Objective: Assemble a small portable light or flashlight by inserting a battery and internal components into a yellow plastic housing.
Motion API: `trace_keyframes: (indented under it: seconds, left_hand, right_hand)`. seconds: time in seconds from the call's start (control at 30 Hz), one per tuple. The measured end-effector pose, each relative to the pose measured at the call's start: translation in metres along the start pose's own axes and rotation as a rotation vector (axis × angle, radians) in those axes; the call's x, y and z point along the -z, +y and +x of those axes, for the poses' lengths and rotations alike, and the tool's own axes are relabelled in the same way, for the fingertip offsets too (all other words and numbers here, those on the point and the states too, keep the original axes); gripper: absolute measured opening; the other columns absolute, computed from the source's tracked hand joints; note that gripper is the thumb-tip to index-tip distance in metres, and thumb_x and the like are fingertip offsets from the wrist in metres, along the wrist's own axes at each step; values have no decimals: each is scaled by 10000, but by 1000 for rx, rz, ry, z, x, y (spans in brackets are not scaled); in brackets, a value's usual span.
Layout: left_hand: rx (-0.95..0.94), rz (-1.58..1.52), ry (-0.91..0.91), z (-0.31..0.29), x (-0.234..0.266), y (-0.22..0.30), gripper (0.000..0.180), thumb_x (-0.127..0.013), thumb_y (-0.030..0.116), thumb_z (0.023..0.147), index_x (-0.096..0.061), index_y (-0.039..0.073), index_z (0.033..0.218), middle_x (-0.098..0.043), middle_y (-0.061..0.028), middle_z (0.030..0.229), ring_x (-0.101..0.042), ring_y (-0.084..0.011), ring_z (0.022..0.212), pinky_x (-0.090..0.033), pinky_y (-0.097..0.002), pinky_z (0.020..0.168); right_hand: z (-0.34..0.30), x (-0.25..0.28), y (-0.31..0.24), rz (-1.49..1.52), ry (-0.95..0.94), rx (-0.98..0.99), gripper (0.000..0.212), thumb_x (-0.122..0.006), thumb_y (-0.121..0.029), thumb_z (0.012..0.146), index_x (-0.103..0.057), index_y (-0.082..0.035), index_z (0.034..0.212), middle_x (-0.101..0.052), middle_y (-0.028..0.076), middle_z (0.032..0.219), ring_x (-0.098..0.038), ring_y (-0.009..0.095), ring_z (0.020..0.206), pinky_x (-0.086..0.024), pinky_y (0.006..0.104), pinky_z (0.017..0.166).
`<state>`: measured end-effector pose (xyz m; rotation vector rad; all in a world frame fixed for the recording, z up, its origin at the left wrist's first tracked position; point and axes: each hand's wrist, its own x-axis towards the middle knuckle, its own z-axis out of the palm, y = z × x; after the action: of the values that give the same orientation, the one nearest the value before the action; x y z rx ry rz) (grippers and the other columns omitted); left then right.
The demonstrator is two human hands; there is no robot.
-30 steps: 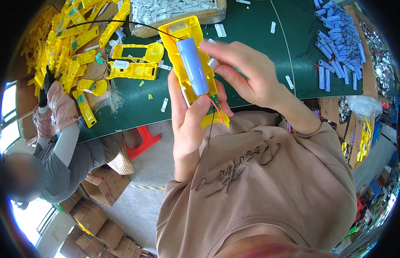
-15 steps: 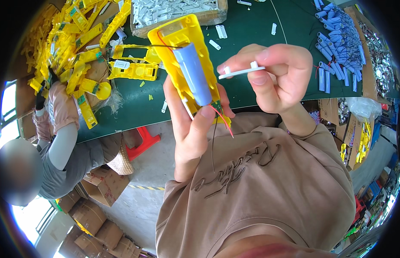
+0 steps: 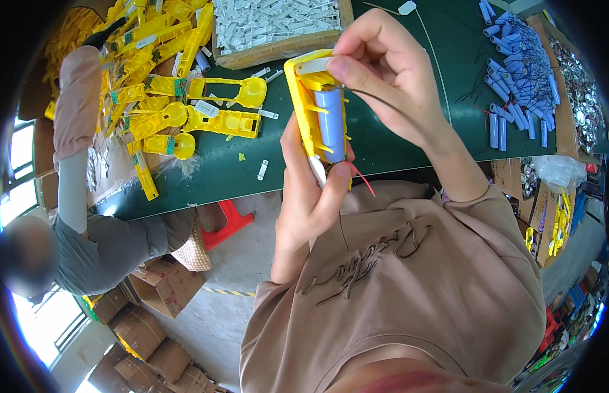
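My left hand point(image 3: 309, 200) grips the lower end of a yellow plastic housing point(image 3: 298, 95), held tilted above the table's near edge. A blue cylindrical battery point(image 3: 330, 124) lies lengthwise inside it. Below the battery, a red wire point(image 3: 364, 181) sticks out past my left thumb. My right hand point(image 3: 399, 82) pinches a flat white plastic piece point(image 3: 313, 66) between thumb and fingers, laid across the housing's upper end. Whether the piece is seated there I cannot tell. A dark wire point(image 3: 383, 103) runs from the housing past my right wrist.
A carton point(image 3: 278, 51) of small white parts stands at the back. Many yellow housings point(image 3: 222, 121) are heaped left, blue batteries point(image 3: 510, 78) right, all on the green table point(image 3: 245, 177). At the left, a co-worker's sleeved arm point(image 3: 75, 131) reaches over the heap. A red stool point(image 3: 229, 226) stands below.
My right hand has brought the white piece up and left, onto the housing's upper end. The housing has turned more upright and moved slightly right. The co-worker's arm has reached farther forward.
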<state>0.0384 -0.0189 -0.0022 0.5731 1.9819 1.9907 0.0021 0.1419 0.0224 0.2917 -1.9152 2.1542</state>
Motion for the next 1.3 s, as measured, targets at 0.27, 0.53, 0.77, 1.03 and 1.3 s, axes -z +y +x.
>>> trace_keyframes:
  seconds: [0.27, 0.53, 0.77, 1.03, 1.3]
  left_hand:
    - [123, -168, -85, 6, 4, 2, 632, -431, 57, 757, -126, 35, 1310, -495, -154, 875, -528, -179, 673, -487, -289, 581]
    - [230, -369, -181, 22, 4, -4, 624, -450, 95, 766, -132, 37, 1300, -489, -151, 856, -531, -183, 663, -486, -296, 567]
    - [184, -515, -60, 54, -11, -16, 670, -450, 116, 759, -90, 66, 1322, -462, -169, 949, -533, -191, 696, -509, -317, 566]
    - [128, -404, -109, 69, -16, -13, 633, -413, 42, 776, -120, 57, 1337, -495, -149, 946, -538, -187, 710, -488, -305, 584]
    - [-274, 1117, -228, 90, 0, 14, 694, -558, 31, 669, -308, 99, 1314, -486, -135, 822, -543, -316, 708, -455, -382, 575]
  right_hand:
    - [24, 21, 10, -318, -253, 138, 128, -543, -167, 850, -538, -42, 875, -511, -14, 762, -437, 50, 652, -399, 206, 611]
    - [40, 49, 24, -382, -543, 2, 196, -485, -205, 887, -504, -27, 967, -548, 29, 802, -516, 84, 716, -430, 226, 629]
    - [14, 47, 31, 78, -267, -284, 359, -452, -300, 889, -513, -19, 1105, -580, 32, 881, -523, 84, 775, -419, 218, 694]
    - [24, 67, 27, 211, -22, -201, 374, -385, -266, 903, -477, 4, 1144, -566, 81, 1010, -522, 125, 929, -407, 271, 823]
    - [32, 35, 49, 1192, 121, -374, 494, -332, -353, 879, -469, 37, 1150, -522, 202, 1143, -484, 269, 1093, -328, 370, 971]
